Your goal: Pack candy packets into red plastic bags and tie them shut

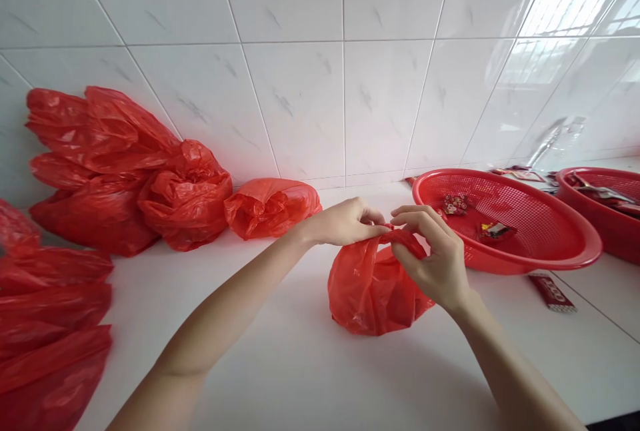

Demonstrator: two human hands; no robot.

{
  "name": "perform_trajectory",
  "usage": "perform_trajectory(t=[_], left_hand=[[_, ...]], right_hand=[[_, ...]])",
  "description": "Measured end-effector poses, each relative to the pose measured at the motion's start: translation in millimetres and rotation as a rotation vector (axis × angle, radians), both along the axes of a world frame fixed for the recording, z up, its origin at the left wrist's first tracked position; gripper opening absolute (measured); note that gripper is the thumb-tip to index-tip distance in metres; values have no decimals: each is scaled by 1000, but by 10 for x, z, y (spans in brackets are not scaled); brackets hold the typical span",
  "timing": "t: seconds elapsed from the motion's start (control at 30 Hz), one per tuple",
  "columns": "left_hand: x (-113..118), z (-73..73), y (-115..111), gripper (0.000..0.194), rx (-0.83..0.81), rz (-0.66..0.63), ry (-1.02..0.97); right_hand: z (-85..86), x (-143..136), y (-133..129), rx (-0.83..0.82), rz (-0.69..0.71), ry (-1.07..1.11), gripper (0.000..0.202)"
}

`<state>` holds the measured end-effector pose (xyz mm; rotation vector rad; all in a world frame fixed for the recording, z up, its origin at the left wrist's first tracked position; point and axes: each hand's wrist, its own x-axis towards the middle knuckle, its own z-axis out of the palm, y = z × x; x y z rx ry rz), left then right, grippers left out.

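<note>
Red plastic bag (370,294), mid-tabletop (270,358), is pinched at its gathered top by the left hand (347,221) and right hand (437,258), both loosely curled; its closing seems unfinished, while bunched bags (185,198) are set far left.

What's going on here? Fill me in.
A person is working at the gathered top of a red plastic bag with both bare hands: the left hand pinches it, and the right hand is at the same spot. The hands hide whether it is knotted. More red plastic bags sit to the left. To the right, a red perforated basket holds a few small wrapped packets, and a dark red packet lies on the white counter.
</note>
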<state>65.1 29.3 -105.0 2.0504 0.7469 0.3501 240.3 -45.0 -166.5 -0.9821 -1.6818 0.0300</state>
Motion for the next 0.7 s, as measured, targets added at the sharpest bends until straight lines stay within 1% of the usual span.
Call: perform_trajectory(t=[0.07, 0.13, 0.2, 0.27, 0.33, 0.4, 0.47, 0.53, 0.6, 0.63, 0.7], left_hand=[[1, -15, 36, 33, -93, -52, 65], [-1, -30, 67, 30, -158, -81, 94], [-6, -41, 83, 28, -212, -75, 74], [-14, -46, 83, 31, -257, -52, 27], [-28, -40, 73, 34, -274, -24, -39], [-47, -28, 63, 34, -269, -24, -97], [-65, -21, 56, 32, -259, -55, -118], [-74, -27, 51, 31, -289, -100, -114], [-73, -54, 46, 32, -377, -112, -134], [-70, -74, 44, 32, -433, -102, -161], [-63, -122, 42, 32, -538, -61, -237]], right_hand=[[-9, -8, -13, -80, 9, -2, 26], [-19, -15, -25, -152, 42, 15, 32], [-24, -18, -32, -200, 79, 46, 37], [-18, -16, -36, -254, 107, 99, 35], [-1, -10, -38, -327, 142, 186, 32], [24, -3, -40, -418, 198, 296, 28], [49, 1, -41, -509, 258, 394, 26], [62, 5, -37, -563, 296, 448, 25], [53, 12, -24, -553, 312, 454, 25], [41, 20, -13, -519, 310, 439, 25], [5, 42, 14, -393, 287, 376, 29]])
